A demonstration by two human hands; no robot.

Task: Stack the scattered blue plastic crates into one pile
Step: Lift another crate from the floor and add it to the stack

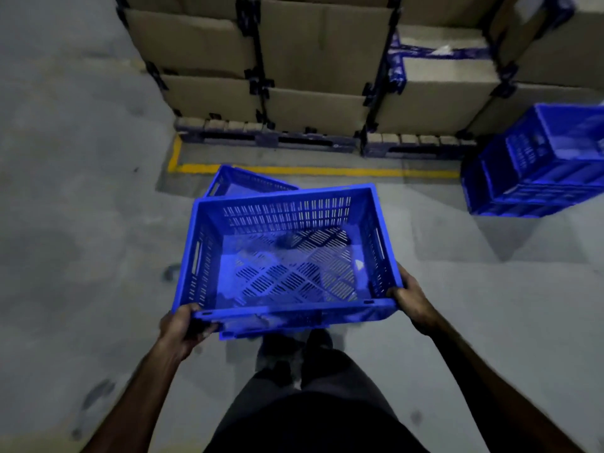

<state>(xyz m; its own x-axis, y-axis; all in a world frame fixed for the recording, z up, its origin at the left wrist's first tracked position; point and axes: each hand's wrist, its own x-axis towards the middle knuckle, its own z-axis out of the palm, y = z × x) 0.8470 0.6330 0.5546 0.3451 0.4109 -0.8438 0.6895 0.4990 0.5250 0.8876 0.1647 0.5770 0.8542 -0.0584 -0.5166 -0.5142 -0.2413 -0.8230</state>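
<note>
Hands are gripping a blue crate point(287, 256) at its two near corners, and the person is holding it out in front of their body, above the grey concrete floor point(81, 223). Left hand point(181, 328) is curling round the near-left corner, fingers wrapping under the rim. Right hand point(410, 299) is clasping the near-right corner, thumb lying over the top edge. Crate is sitting open side up and tilting slightly, its slotted base and walls showing, with nothing I can make out inside beyond some glare.

Just beyond it, a second blue crate point(238, 183) is lying on the floor, mostly hidden behind the held one, only its far-left corner peeking out. Whether the two are touching I cannot tell.

Over to the right, well apart from both, a pile of blue crates point(536, 171) is standing on the floor, partly cut off by the edge of the view.

Along the back, cardboard boxes point(313, 60) are sitting stacked on dark pallets point(268, 138), with a yellow line point(310, 171) painted on the floor in front of them. Below the held crate, the person's dark shorts point(310, 403) and shoes point(284, 351) are showing.
</note>
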